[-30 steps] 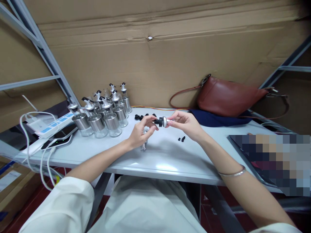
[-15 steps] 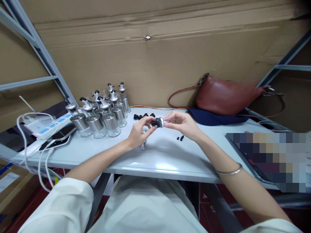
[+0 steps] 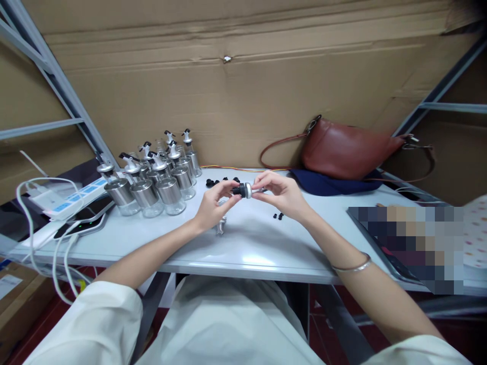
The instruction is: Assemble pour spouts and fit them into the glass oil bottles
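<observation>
Above the white table, both hands pinch one small black and silver pourer cap. My left hand grips its black end from the left. My right hand holds the silver end from the right. A small metal part lies on the table just under my left hand. Two tiny black pieces lie below my right hand. Several black plugs sit behind the hands.
Several glass and steel dispenser bottles with pourer tops stand at the back left. A power strip, white cables and a phone lie at the far left. A brown leather bag rests on dark blue cloth against the cardboard wall.
The hands have stayed together on the cap, with the fingers shifting slightly around it. The whole scene has slid a little left as my head turned.
</observation>
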A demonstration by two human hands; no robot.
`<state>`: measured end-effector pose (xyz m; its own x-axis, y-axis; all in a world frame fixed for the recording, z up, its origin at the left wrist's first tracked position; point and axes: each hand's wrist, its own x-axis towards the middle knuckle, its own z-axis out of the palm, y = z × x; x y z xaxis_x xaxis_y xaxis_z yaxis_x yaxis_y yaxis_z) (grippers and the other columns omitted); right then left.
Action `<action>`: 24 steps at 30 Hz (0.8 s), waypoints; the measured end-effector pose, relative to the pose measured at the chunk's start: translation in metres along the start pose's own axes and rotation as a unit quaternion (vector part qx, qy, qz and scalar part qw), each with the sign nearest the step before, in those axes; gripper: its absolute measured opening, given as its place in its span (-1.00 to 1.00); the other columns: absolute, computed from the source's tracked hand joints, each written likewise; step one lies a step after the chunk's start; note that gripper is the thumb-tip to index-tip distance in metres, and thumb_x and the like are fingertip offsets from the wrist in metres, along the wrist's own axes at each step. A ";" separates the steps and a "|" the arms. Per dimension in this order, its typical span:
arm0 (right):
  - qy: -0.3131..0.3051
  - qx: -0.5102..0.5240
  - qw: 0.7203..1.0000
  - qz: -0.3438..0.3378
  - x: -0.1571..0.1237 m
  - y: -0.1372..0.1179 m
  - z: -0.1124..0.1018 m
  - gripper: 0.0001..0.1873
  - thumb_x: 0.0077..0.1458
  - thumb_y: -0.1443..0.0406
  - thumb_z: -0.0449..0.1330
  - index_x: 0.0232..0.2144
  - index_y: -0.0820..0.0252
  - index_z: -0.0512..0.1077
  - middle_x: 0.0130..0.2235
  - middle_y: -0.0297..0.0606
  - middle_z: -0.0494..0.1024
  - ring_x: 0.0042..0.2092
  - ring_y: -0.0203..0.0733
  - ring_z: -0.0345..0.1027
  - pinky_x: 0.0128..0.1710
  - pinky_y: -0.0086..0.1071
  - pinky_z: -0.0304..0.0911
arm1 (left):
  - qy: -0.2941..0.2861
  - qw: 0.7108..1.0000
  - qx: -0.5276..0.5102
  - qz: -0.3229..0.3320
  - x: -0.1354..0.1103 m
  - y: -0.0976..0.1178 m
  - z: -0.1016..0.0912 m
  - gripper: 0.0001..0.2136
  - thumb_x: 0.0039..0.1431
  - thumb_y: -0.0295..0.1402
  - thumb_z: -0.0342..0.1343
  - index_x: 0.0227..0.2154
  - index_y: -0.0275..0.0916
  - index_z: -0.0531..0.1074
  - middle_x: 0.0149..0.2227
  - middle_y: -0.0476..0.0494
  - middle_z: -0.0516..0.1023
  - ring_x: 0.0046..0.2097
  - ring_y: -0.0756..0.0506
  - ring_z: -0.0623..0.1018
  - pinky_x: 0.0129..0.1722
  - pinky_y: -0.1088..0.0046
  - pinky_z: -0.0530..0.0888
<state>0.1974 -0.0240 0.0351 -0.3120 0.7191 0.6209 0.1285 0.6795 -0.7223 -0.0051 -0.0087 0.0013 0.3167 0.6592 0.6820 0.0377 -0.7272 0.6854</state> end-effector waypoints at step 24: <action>0.006 -0.175 0.977 -0.123 -0.005 0.006 0.000 -0.81 0.09 0.16 0.24 -0.43 0.16 0.51 -0.37 -0.19 0.63 -0.35 -0.16 0.51 -0.34 -0.34 0.36 | 0.015 0.997 -0.012 0.073 0.004 -0.004 -0.004 -0.86 0.01 -0.44 0.27 -0.31 -0.26 0.56 -0.29 -0.14 0.61 -0.26 -0.02 0.58 -0.25 0.48 0.55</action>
<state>0.2002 -0.0232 0.0278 -0.3638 0.5285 0.7670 0.3650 0.8385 -0.4046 -0.0080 -0.0020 0.0027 0.2892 0.5518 0.7822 -0.0289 -0.8117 0.5833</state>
